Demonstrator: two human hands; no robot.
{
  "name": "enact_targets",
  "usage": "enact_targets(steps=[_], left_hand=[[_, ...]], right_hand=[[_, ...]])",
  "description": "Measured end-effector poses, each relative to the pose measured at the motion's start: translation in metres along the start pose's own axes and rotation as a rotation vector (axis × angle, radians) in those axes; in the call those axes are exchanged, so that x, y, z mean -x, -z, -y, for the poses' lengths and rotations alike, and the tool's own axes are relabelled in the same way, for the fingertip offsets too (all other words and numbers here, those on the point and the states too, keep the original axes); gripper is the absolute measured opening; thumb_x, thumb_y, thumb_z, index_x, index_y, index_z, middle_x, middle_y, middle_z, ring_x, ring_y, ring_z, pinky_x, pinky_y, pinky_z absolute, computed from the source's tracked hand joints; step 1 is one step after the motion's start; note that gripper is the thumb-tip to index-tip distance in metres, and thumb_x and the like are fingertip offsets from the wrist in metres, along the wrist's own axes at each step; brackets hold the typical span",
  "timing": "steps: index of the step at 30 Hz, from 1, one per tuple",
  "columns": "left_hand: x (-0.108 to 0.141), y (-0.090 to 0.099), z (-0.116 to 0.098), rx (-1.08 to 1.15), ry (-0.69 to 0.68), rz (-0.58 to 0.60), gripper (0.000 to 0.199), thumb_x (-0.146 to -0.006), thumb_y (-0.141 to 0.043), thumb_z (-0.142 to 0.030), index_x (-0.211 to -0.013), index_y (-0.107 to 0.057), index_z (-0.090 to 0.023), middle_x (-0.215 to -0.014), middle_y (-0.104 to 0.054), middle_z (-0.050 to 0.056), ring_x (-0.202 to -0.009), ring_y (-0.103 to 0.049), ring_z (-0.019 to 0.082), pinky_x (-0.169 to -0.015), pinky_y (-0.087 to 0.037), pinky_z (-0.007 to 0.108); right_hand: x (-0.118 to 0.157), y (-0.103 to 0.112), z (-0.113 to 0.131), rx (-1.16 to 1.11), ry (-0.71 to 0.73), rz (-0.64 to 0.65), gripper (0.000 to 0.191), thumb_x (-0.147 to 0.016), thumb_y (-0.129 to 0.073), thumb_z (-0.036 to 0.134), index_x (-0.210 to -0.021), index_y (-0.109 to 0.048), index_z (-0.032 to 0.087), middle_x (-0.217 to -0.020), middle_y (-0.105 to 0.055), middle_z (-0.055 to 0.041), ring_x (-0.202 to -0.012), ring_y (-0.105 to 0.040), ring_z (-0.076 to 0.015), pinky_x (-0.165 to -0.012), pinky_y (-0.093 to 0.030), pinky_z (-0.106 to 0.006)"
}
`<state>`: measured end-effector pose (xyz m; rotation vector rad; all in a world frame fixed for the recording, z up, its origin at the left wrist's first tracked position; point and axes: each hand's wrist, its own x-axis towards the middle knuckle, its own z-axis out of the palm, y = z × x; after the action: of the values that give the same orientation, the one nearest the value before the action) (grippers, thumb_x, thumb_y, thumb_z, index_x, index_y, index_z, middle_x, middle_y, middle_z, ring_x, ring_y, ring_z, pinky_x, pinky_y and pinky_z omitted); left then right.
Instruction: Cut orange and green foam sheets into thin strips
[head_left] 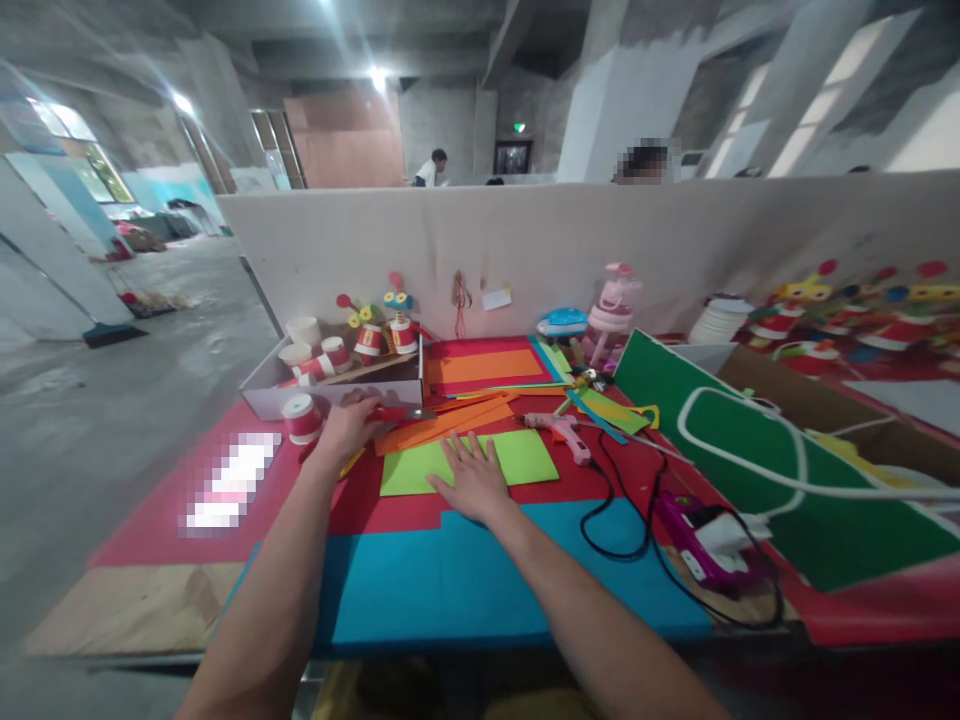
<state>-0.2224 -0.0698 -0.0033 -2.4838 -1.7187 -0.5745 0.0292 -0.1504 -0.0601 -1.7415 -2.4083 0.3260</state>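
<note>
My left hand [351,425] is at the left of the red work surface, its fingers curled over the handle of a red-handled tool with a grey metal tip [401,412]; the exact kind is hard to make out. Beside it stands a red and white paper cup [301,418]. My right hand [474,475] lies flat, fingers spread, on a lime green sheet [529,458]. Orange paper strips [450,424] lie just beyond that sheet. Right of the hand rests a pink glue gun [562,432]. Blue sheets [480,580] cover the near edge.
A white box [337,398] at back left holds cups and cup figures. Stacked coloured sheets [480,368] lie behind. On the right are a green board [750,480], a purple power strip [701,550] and black cable. A pale partition [525,235] stands behind.
</note>
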Motion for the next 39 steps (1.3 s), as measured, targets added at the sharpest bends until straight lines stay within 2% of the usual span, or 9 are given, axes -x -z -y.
enact_targets(steps=[4, 9, 12, 15, 20, 28, 32, 36, 39], left_hand=[[0.010, 0.027, 0.022, 0.111, -0.005, 0.107, 0.042, -0.084, -0.059, -0.032, -0.124, -0.067, -0.023, -0.125, -0.069, 0.008, -0.114, -0.062, 0.027, -0.100, -0.047, 0.035], [0.023, 0.052, 0.025, 0.147, 0.080, 0.317, 0.043, -0.079, -0.064, -0.042, -0.120, -0.071, -0.030, -0.119, -0.073, 0.001, -0.105, -0.067, 0.025, -0.091, -0.050, 0.029], [0.028, 0.060, 0.023, 0.143, 0.106, 0.444, 0.042, -0.074, -0.067, -0.049, -0.110, -0.075, -0.029, -0.108, -0.075, 0.001, -0.097, -0.069, 0.025, -0.083, -0.052, 0.027], [0.028, 0.059, 0.019, 0.208, 0.056, 0.531, 0.042, -0.074, -0.067, -0.054, -0.106, -0.075, -0.028, -0.105, -0.075, 0.002, -0.096, -0.068, 0.024, -0.084, -0.051, 0.027], [0.023, 0.048, 0.007, 0.337, -0.010, 0.509, 0.047, -0.080, -0.061, -0.056, -0.113, -0.070, -0.025, -0.118, -0.071, 0.004, -0.109, -0.064, 0.024, -0.093, -0.048, 0.029], [0.023, 0.048, -0.005, 0.364, -0.063, 0.598, 0.038, -0.086, -0.055, -0.049, -0.112, -0.064, -0.024, -0.110, -0.071, 0.004, -0.098, -0.064, 0.023, -0.086, -0.049, 0.029], [0.017, 0.032, -0.017, 0.405, -0.216, 0.655, 0.033, -0.086, -0.056, -0.044, -0.110, -0.065, -0.024, -0.115, -0.070, 0.004, -0.101, -0.064, 0.022, -0.086, -0.048, 0.027], [0.013, 0.018, -0.020, 0.259, -0.138, 0.506, 0.035, -0.087, -0.053, -0.044, -0.110, -0.065, -0.021, -0.111, -0.071, 0.008, -0.098, -0.066, 0.025, -0.085, -0.049, 0.031], [0.017, 0.023, -0.010, 0.146, -0.037, 0.390, 0.041, -0.088, -0.051, -0.046, -0.117, -0.065, -0.020, -0.116, -0.071, 0.010, -0.101, -0.066, 0.027, -0.087, -0.049, 0.034]], right_hand=[[-0.001, 0.000, 0.000, 0.005, -0.023, 0.017, 0.087, -0.091, -0.013, 0.075, -0.160, -0.013, 0.021, -0.166, -0.009, -0.0037, -0.153, 0.000, -0.0334, -0.120, 0.004, -0.057], [-0.004, 0.002, 0.000, 0.010, -0.081, 0.024, 0.091, -0.091, -0.014, 0.075, -0.159, -0.012, 0.015, -0.166, -0.008, -0.0062, -0.153, -0.002, -0.0334, -0.120, 0.002, -0.057], [-0.005, 0.002, 0.001, 0.015, -0.096, 0.030, 0.092, -0.091, -0.013, 0.076, -0.159, -0.010, 0.014, -0.166, -0.007, -0.0073, -0.153, -0.003, -0.0335, -0.120, 0.002, -0.058], [-0.005, 0.001, 0.000, 0.013, -0.093, 0.026, 0.092, -0.091, -0.014, 0.076, -0.159, -0.010, 0.014, -0.166, -0.007, -0.0077, -0.153, -0.003, -0.0334, -0.120, 0.002, -0.057], [0.001, 0.001, -0.005, 0.011, -0.060, -0.025, 0.088, -0.093, -0.012, 0.073, -0.159, -0.015, 0.015, -0.165, -0.010, -0.0068, -0.153, -0.004, -0.0330, -0.121, 0.003, -0.056], [0.003, 0.000, -0.006, 0.031, -0.059, -0.035, 0.085, -0.094, -0.016, 0.071, -0.158, -0.021, 0.016, -0.164, -0.016, -0.0066, -0.153, -0.005, -0.0313, -0.122, 0.002, -0.054], [0.003, 0.003, -0.004, 0.026, -0.085, -0.002, 0.086, -0.093, -0.017, 0.073, -0.159, -0.020, 0.017, -0.165, -0.014, -0.0064, -0.153, -0.005, -0.0319, -0.121, 0.001, -0.054], [0.007, 0.006, -0.004, 0.023, -0.067, -0.001, 0.088, -0.092, -0.018, 0.074, -0.158, -0.021, 0.016, -0.165, -0.013, -0.0068, -0.153, -0.007, -0.0323, -0.122, 0.000, -0.053], [0.011, 0.008, -0.005, 0.023, -0.085, 0.028, 0.090, -0.092, -0.019, 0.074, -0.159, -0.017, 0.015, -0.165, -0.012, -0.0071, -0.153, -0.006, -0.0316, -0.122, -0.001, -0.053]])
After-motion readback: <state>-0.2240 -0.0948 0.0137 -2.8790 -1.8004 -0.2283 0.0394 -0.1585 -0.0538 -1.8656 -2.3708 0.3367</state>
